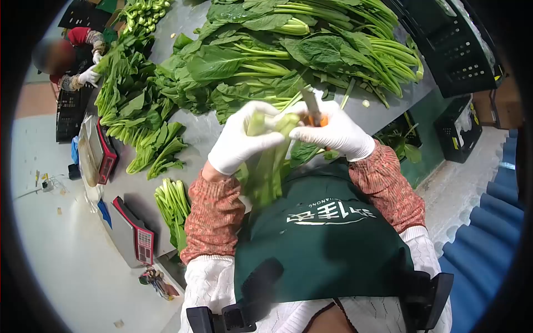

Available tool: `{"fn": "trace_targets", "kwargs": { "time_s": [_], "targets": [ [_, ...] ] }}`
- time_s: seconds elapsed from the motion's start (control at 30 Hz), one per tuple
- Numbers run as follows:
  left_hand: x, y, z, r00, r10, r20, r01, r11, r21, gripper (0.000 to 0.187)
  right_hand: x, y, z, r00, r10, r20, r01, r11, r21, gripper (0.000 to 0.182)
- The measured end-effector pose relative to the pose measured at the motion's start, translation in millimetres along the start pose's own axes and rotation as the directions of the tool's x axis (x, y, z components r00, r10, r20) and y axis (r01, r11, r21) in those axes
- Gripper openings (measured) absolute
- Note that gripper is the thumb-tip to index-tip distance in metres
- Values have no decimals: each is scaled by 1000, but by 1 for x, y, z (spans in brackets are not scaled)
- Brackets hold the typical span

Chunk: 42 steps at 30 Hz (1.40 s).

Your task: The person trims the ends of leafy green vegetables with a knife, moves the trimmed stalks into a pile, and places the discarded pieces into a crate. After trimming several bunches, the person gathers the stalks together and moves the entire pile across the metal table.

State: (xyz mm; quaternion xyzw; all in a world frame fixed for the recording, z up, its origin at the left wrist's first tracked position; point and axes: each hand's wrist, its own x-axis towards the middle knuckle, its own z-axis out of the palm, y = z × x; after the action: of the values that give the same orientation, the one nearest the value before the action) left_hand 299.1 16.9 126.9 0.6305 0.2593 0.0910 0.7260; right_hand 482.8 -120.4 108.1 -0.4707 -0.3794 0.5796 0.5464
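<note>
White-gloved left hand (pixel 240 141) closed round bunch of greens (pixel 270 161), stalk ends up, leaves hanging toward green apron (pixel 325 244). Right hand (pixel 336 132) clamped on orange-handled knife (pixel 312 108) — blade at stalk base. Step, by the look: trimming the ends. Next move calls for steady hold, blade clear of left fingers. Loose greens pile (pixel 288 50) lies beyond on steel table (pixel 200 133) — trimmed bundle (pixel 173 208) at left.
</note>
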Motion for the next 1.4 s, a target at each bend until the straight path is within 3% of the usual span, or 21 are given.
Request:
{"fn": "trace_targets", "kwargs": {
  "time_s": [0.03, 0.07, 0.1, 0.17, 0.3, 0.37, 0.47, 0.53, 0.63, 0.7, 0.77, 0.87, 0.9, 0.97, 1.03, 1.07, 1.13, 1.17, 1.23, 1.3, 1.4],
  "targets": [
    [-2, 2, 2, 996, -11, -85, 15, 999, 49, 43, 0, -1, 0, 999, 18, -27, -17, 999, 29, 38],
    [-2, 2, 2, 957, 251, -143, -175, 898, 403, 45, -1, -8, 4, 988, 34, -152, -40, 999, -33, 32],
    [-5, 0, 5, 906, 379, -189, -230, 815, 532, 48, 0, -7, 5, 968, 54, -244, -80, 992, -101, 30],
    [-10, 0, 14, 858, 513, 17, -325, 517, 792, 50, 3, -7, 12, 962, 0, -272, -37, 991, -129, 31],
    [-8, -22, 24, 813, 563, -147, -308, 631, 712, 39, 7, -9, 22, 984, -37, -172, 27, 998, -57, 27],
    [-11, -19, 18, 874, 481, -76, -288, 636, 716, 36, 5, -6, 15, 996, 7, -93, -13, 998, -69, 25],
    [-16, -19, 12, 901, 433, -10, -271, 583, 766, 33, 1, 1, 6, 992, -114, -62, 81, 914, -397, 21],
    [-18, -12, 7, 885, 452, 109, -337, 463, 820, 32, 0, 2, 2, 962, -271, 33, 233, 751, -617, 20],
    [-30, -9, -18, 876, 481, 46, -177, 230, 957, 30, -12, 12, -24, 972, -233, -17, 164, 734, -659, 20],
    [-49, -14, -51, 882, 458, -110, -35, 298, 954, 29, -17, 14, -57, 976, -48, -213, -68, 859, -508, 25],
    [-76, -9, -71, 909, 145, -391, 89, 849, 521, 35, -19, 32, -92, 897, -195, -397, -287, 426, -858, 30],
    [-98, 3, -78, 870, 157, -468, -43, 969, 245, 58, -5, 17, -69, 817, -95, -569, -535, 245, -808, 35],
    [-103, -3, -80, 864, 161, -478, -140, 987, 80, 53, 0, 39, -67, 866, -378, -326, -166, 399, -902, 39],
    [-105, -21, -89, 836, 151, -528, -302, 929, -212, 47, 23, 67, -52, 906, -407, -118, -15, 248, -969, 38],
    [-103, -29, -95, 836, 142, -530, -378, 849, -370, 38, 46, 88, -42, 947, -281, -155, -116, 151, -982, 35],
    [-99, -28, -93, 828, 137, -543, -420, 795, -439, 37, 56, 107, -50, 946, -298, -130, -113, 71, -991, 27],
    [-102, -33, -110, 797, 113, -593, -504, 665, -551, 34, 60, 130, -66, 959, -254, -125, -115, 57, -992, 21],
    [-106, -34, -118, 851, 140, -506, -491, 549, -676, 28, 59, 128, -68, 966, -228, -121, -117, 30, -993, 20],
    [-112, -38, -126, 792, 69, -606, -565, 459, -686, 22, 38, 112, -61, 955, -297, -5, 28, 109, -994, 17],
    [-117, -39, -126, 765, 55, -641, -601, 419, -681, 16, 11, 99, -58, 986, -158, 50, 67, 102, -993, 29],
    [-120, -57, -135, 762, -6, -647, -618, 293, -730, 17, -5, 93, -63, 990, 19, 141, 131, 263, -956, 38]
  ]
}}
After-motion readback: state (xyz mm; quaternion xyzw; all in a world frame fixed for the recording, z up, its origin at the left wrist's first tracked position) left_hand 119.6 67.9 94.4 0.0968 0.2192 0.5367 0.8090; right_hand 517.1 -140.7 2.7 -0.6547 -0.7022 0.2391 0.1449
